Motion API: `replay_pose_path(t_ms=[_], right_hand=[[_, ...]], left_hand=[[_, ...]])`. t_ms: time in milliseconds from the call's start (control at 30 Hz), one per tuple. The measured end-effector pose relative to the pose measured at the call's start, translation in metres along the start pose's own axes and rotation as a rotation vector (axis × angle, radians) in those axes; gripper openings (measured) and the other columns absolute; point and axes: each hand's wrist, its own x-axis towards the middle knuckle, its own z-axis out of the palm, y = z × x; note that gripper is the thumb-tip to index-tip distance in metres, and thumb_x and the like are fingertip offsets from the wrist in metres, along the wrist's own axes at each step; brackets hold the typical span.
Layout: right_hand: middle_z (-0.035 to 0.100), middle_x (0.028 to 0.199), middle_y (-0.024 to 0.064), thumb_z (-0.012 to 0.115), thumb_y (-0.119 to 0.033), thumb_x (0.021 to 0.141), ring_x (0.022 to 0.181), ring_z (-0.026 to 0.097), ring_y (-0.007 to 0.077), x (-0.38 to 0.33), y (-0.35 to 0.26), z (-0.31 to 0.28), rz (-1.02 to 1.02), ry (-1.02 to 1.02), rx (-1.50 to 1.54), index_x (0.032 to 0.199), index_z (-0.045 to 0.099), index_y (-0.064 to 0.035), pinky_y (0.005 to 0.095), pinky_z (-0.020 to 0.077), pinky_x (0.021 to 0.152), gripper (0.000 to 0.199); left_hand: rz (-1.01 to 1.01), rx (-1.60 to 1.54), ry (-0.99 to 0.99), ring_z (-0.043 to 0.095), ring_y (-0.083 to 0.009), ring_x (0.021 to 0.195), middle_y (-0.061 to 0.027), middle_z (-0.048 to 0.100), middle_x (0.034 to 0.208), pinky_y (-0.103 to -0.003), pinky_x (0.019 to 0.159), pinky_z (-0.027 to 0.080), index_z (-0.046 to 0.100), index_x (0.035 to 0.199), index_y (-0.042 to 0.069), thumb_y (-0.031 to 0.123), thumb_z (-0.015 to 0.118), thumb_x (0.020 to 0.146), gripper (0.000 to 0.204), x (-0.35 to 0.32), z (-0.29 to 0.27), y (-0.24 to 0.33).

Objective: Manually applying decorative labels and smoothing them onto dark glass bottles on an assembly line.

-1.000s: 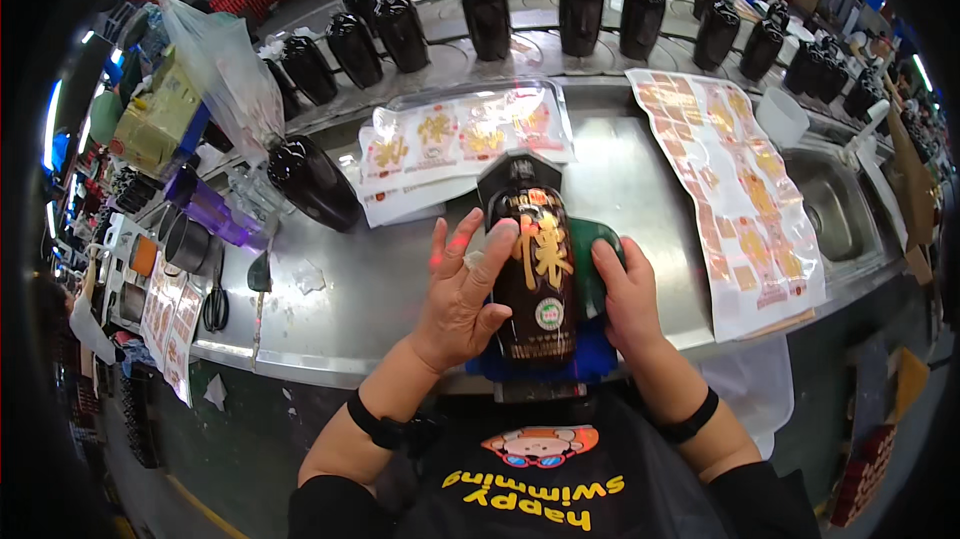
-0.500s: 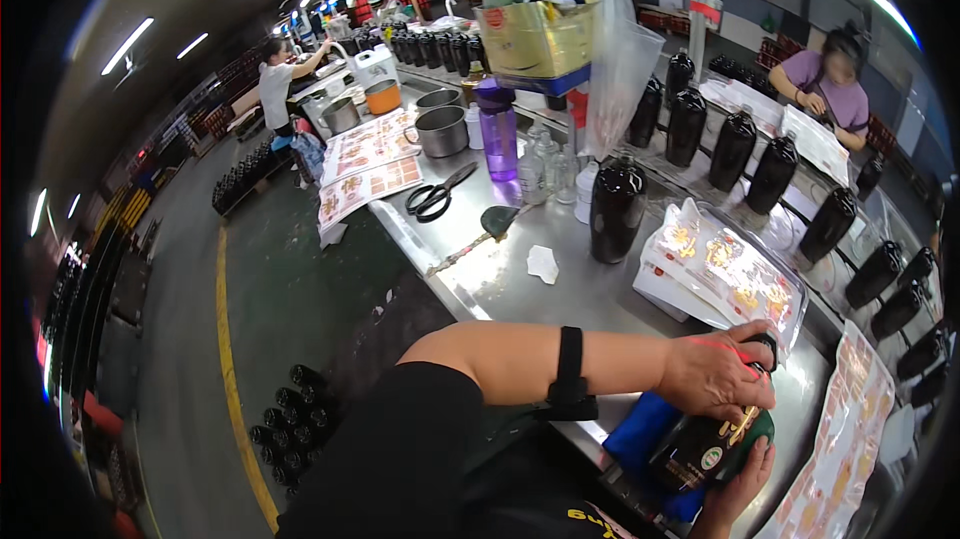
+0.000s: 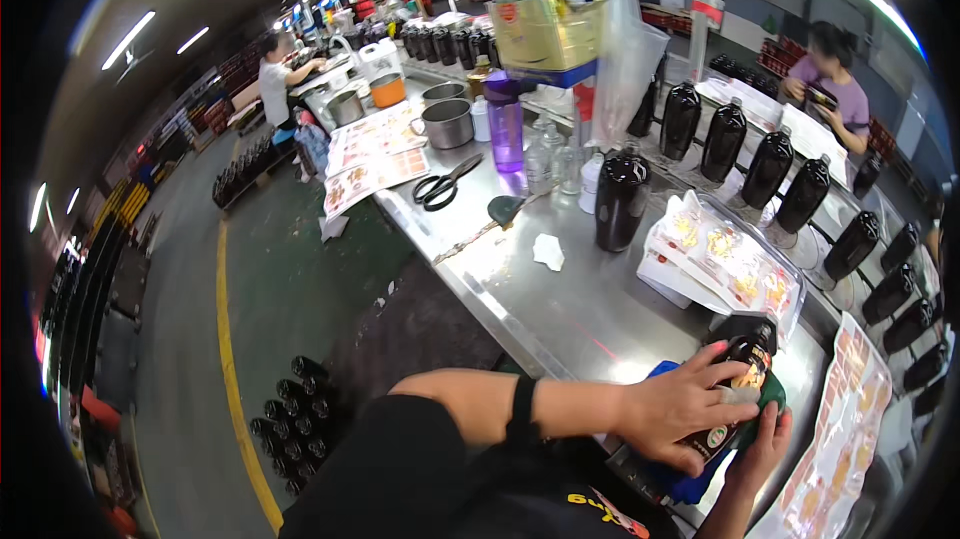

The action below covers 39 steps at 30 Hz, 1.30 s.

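Observation:
A dark bottle (image 3: 738, 386) with a printed label lies on its side on a blue cloth (image 3: 690, 484) at the front edge of the steel table (image 3: 560, 314). My left hand (image 3: 680, 409) lies flat across the bottle's label, fingers spread. My right hand (image 3: 765, 444) cups the bottle from the lower right, by a green cloth (image 3: 772, 394). Both hands press on the bottle.
A stack of printed label sheets (image 3: 725, 259) lies behind the bottle, more sheets (image 3: 840, 439) to the right. An upright dark bottle (image 3: 621, 201), scissors (image 3: 445, 184), a purple flask (image 3: 505, 124) and pots stand further along. Rows of dark bottles (image 3: 800, 194) line the back. Other people work at the far left and right.
The view has swung left, so the table now runs off to the upper left. My hands stay on the lying bottle, the left one now flatter over its label.

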Motion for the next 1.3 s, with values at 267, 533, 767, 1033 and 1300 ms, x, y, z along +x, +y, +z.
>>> replay_pose_path(t_ms=[267,533,767,1033,1300], right_hand=[[0.061,0.09,0.0,0.063,-0.016,0.097,0.08,0.053,0.0064,-0.005,-0.015,0.032,-0.065,0.159,-0.321,0.103,0.06,-0.0028,0.0234,0.0441,0.069,0.014],[0.065,0.091,0.0021,0.066,-0.017,0.096,0.08,0.058,0.0066,-0.006,-0.01,0.027,0.043,0.149,-0.143,0.101,0.06,-0.002,0.0218,0.0485,0.069,0.017],[0.066,0.096,0.0031,0.064,-0.018,0.099,0.084,0.06,0.0062,-0.021,-0.004,0.032,0.155,0.063,0.173,0.108,0.057,-0.0011,0.0224,0.0516,0.073,0.02],[0.067,0.1,0.0059,0.062,-0.021,0.1,0.088,0.064,0.0095,-0.019,0.004,0.025,0.18,0.039,0.108,0.113,0.056,0.0,0.0244,0.0539,0.075,0.025],[0.063,0.094,0.0013,0.063,-0.022,0.1,0.085,0.056,0.0053,-0.018,0.001,0.027,0.221,0.037,0.056,0.107,0.057,-0.0012,0.0222,0.0494,0.072,0.023]], left_hand=[[-0.246,0.079,0.094,0.036,-0.0522,0.135,-0.0352,0.042,0.141,-0.056,0.118,0.018,0.018,0.154,-0.007,0.037,0.081,0.074,0.111,-0.043,0.028,0.015],[-0.333,-0.078,0.05,0.027,-0.0517,0.142,-0.0361,0.033,0.15,-0.057,0.118,0.018,0.017,0.154,-0.006,0.053,0.074,0.08,0.111,-0.052,0.026,-0.01],[-0.071,0.051,-0.038,0.027,-0.0424,0.145,-0.0184,0.045,0.151,-0.055,0.12,0.008,0.036,0.152,0.006,0.072,0.043,0.091,0.09,-0.012,-0.012,-0.035],[0.106,0.116,-0.1,0.049,-0.0291,0.13,-0.004,0.066,0.126,-0.054,0.121,0.012,0.058,0.136,0.016,0.062,0.043,0.097,0.063,0.037,-0.025,-0.062],[-0.012,-0.101,0.119,0.051,-0.0288,0.124,-0.0051,0.069,0.115,-0.053,0.121,0.012,0.063,0.129,0.014,0.054,0.049,0.099,0.051,0.044,-0.024,-0.062]])
